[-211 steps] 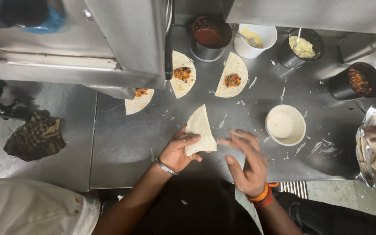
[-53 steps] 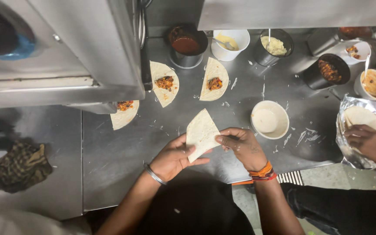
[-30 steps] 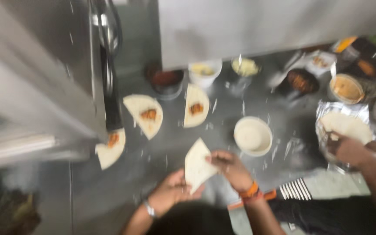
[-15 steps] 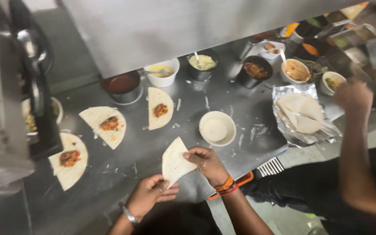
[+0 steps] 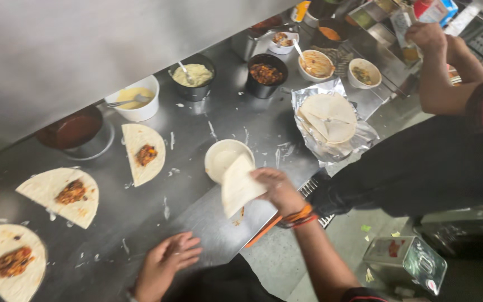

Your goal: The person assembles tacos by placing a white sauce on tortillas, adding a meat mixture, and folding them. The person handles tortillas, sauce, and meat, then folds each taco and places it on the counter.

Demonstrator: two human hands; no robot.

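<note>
A folded tortilla point(image 5: 238, 185) sits mid-frame, pinched in the right hand point(image 5: 278, 190) just over the white bowl's point(image 5: 219, 155) rim, near the steel counter's point(image 5: 208, 215) front edge. The left hand point(image 5: 166, 265), lower left, lies open and empty on bare counter. Filled tortillas point(image 5: 62, 193) spread leftward.

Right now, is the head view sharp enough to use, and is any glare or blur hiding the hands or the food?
Head view: mostly sharp and evenly lit; the left hand is slightly motion-blurred, the right hand holding the folded pale tortilla reads clearly; soft glare streaks the steel counter and crinkled foil sheet; the grey panel at top is featureless; the frame is tilted.
</note>
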